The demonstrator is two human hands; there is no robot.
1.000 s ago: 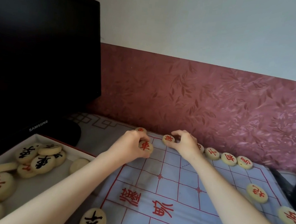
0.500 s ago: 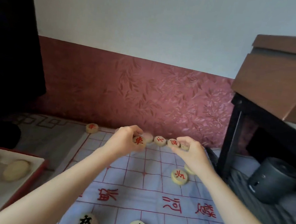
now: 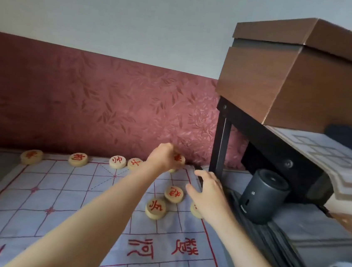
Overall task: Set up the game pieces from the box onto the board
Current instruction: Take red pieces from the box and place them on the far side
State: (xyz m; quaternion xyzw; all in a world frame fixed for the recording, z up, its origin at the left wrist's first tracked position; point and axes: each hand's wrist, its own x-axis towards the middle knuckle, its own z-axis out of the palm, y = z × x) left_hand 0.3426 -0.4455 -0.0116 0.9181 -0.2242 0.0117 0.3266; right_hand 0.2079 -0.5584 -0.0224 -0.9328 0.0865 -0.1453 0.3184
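- My left hand [image 3: 164, 157] pinches a red-lettered piece [image 3: 178, 158] between thumb and curled fingers, over the far right corner of the board [image 3: 66, 198]. A second ago it held this disc nearer the far left corner, so I have carried it along the far edge
- My right hand [image 3: 208, 193] has let go of the disc it was nudging. It hovers over the board's right edge, fingers loosely spread, holding nothing
- I judge the corner spot is about to be filled, closing the right end of the red row
- Four back-row discs [image 3: 117, 162] sit along the far edge
- Two loose discs [image 3: 174, 194] lie just left of my right hand, not yet placed, I think
- The pieces are thick, pale, wood-like rounds with red characters. The board is soft pale-blue cloth with a red grid, slightly rumpled
- The box is out of view
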